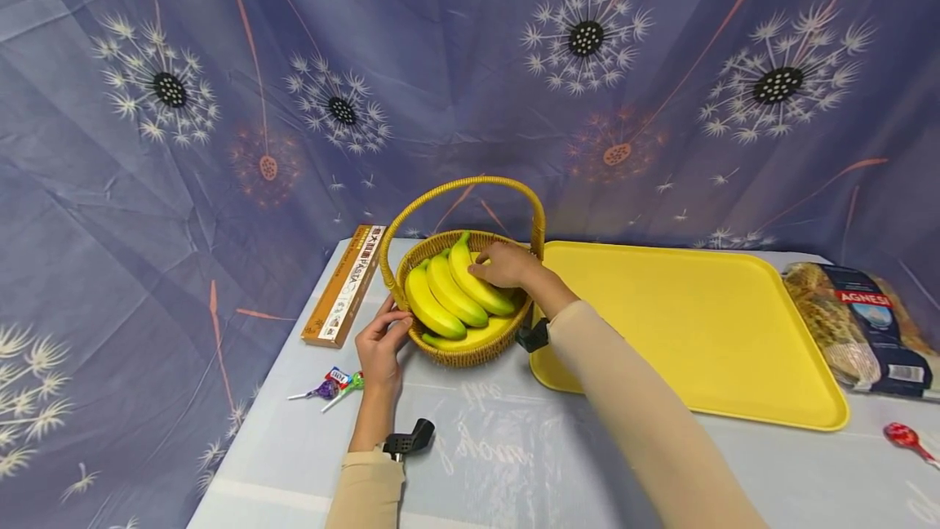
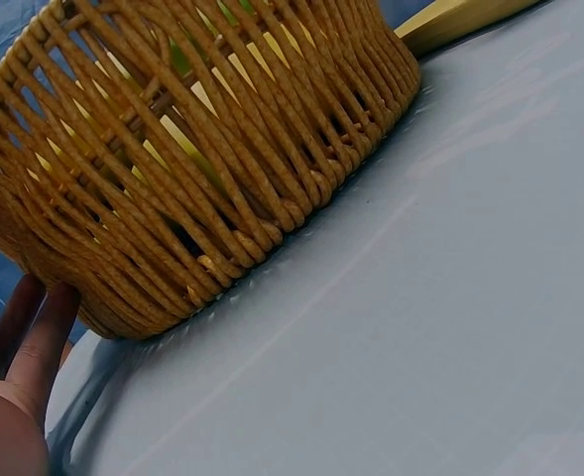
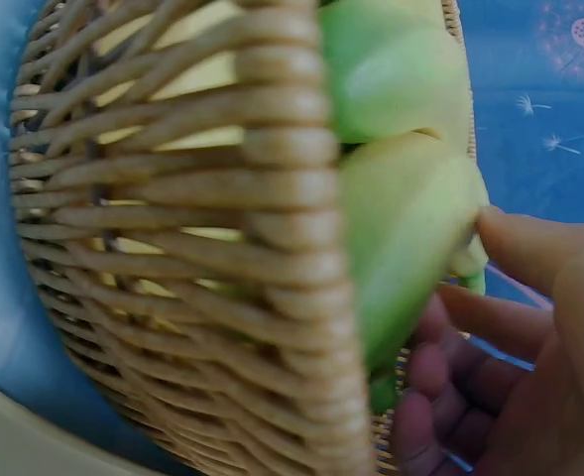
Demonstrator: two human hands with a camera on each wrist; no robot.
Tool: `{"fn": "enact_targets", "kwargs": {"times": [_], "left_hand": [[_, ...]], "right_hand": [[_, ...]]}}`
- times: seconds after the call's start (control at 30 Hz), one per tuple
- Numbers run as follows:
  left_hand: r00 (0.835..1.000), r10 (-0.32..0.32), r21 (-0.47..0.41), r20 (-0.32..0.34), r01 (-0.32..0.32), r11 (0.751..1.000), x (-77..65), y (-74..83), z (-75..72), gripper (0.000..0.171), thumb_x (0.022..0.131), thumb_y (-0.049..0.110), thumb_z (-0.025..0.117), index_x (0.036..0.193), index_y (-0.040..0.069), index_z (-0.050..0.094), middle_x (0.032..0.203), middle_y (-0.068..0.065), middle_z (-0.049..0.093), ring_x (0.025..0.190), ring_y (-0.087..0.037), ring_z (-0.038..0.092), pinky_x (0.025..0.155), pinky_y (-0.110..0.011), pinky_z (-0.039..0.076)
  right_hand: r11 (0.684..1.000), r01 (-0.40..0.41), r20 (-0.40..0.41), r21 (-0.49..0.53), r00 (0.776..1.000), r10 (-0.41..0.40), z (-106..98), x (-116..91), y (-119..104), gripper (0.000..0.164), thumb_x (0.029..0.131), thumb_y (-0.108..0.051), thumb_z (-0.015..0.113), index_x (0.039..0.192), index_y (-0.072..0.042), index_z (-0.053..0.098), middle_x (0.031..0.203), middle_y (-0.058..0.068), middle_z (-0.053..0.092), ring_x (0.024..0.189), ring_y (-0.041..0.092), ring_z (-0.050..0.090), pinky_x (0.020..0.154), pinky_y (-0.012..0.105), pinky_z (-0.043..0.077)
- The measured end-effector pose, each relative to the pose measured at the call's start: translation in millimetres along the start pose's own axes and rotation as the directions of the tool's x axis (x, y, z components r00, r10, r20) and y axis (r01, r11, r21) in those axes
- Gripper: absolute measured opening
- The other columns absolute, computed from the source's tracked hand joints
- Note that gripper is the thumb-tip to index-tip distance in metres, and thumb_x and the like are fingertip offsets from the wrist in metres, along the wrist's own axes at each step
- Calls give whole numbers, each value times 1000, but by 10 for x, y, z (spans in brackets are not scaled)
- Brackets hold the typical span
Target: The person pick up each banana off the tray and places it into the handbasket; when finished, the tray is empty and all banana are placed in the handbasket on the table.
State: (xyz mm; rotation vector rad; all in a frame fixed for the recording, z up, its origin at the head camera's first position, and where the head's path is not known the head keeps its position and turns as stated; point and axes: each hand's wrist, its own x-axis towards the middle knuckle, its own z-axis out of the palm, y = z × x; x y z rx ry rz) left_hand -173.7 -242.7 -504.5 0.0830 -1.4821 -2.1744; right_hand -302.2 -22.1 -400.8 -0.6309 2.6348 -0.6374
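A round wicker basket point(image 1: 463, 359) with a tall arched handle point(image 1: 481, 180) stands on the table, holding several yellow-green bananas point(image 1: 433, 308). My right hand point(image 1: 507, 265) reaches over the basket's right side and grips the rightmost banana point(image 1: 473, 280). In the right wrist view, the thumb lies on that banana point(image 3: 410, 218) and the fingers curl near its lower side, partly hidden by the rim. At the basket's left side, my left hand point(image 1: 379, 345) touches the rim and outer wall. The left wrist view shows nearly straight fingers point(image 2: 44, 337) against the weave point(image 2: 222, 149).
Left of the basket lies a pasta box point(image 1: 343, 288), with wrapped lollipops point(image 1: 338, 384) nearer me. A yellow tray point(image 1: 683, 325) is right of the basket. Beyond it are a bag of pasta point(image 1: 866, 329) and a red lollipop point(image 1: 902, 433). A patterned curtain point(image 1: 455, 64) hangs behind.
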Motion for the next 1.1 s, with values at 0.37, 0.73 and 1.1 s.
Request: {"fn": "enact_targets", "kwargs": {"times": [0.37,0.73,1.1], "left_hand": [[1000,6,1,8,-6,1000,-11,-5,7,19,81,-6,69,90,-22,62,127,-13,60,118,-30,56,78,-34,56],[998,65,55,9,-65,996,19,-12,21,14,81,-8,68,88,-20,64,126,-18,60,116,-29,57,81,-30,55],[866,467,310,-180,-401,862,-223,330,257,6,78,-17,61,82,-14,64,76,-26,61,62,-15,58,55,-19,49]], "right_hand": [[996,69,-50,57,997,-66,38,-6,14,57,94,-49,55,145,-27,44,146,3,44,133,29,38,106,49,33],[989,122,-68,88,991,-117,7,-32,80,54,98,-43,51,145,-19,43,145,5,44,133,29,39,107,47,33],[988,149,-175,29,974,-142,-46,-294,236,43,99,-38,51,138,-20,53,70,3,61,48,15,46,44,31,39]]}}
